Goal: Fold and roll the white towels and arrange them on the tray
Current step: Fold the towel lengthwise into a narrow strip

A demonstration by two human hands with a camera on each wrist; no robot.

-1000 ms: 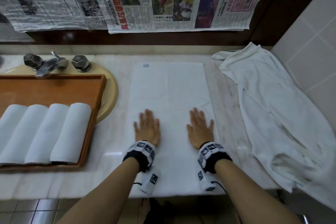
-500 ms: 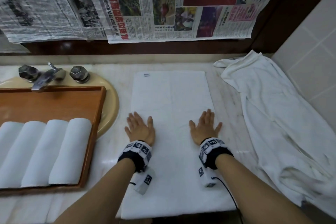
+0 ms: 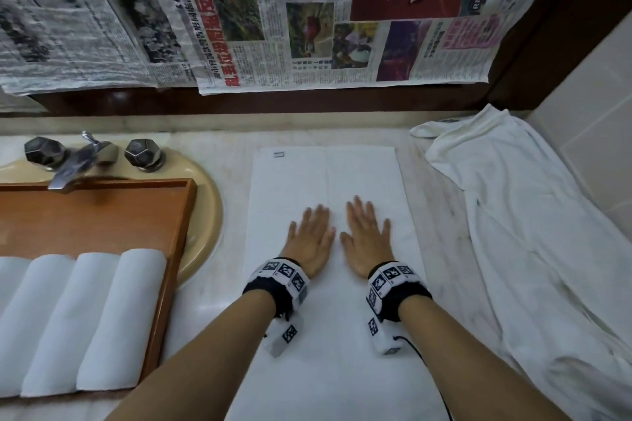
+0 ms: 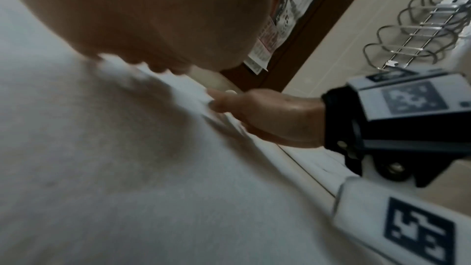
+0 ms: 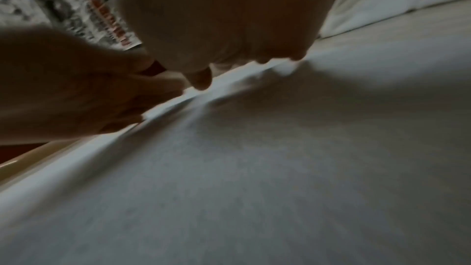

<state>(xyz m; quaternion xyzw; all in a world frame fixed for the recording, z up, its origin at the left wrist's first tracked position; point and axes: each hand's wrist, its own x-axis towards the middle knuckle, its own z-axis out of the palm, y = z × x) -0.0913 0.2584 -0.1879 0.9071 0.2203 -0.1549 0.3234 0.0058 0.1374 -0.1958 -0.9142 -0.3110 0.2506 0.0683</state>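
Table [image 3: 212, 311] edge being overhung by folded white towel [image 3: 325, 178]: slipping risked if pushed unevenly. Tray [image 3: 102, 212], rolled towels [image 3: 85, 318] lying left. Left hand [image 3: 311, 239], right hand [image 3: 367, 239] being pressed flat, fingers straight, gripping nothing; creases possibly being trapped before rolling.

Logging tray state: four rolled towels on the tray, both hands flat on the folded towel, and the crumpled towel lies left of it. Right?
One error: the crumpled towel lies right of the folded towel, not left, as the head view shows. The rest holds.

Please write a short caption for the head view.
Both hands, left hand and right hand, press flat on folded towel beside tray.
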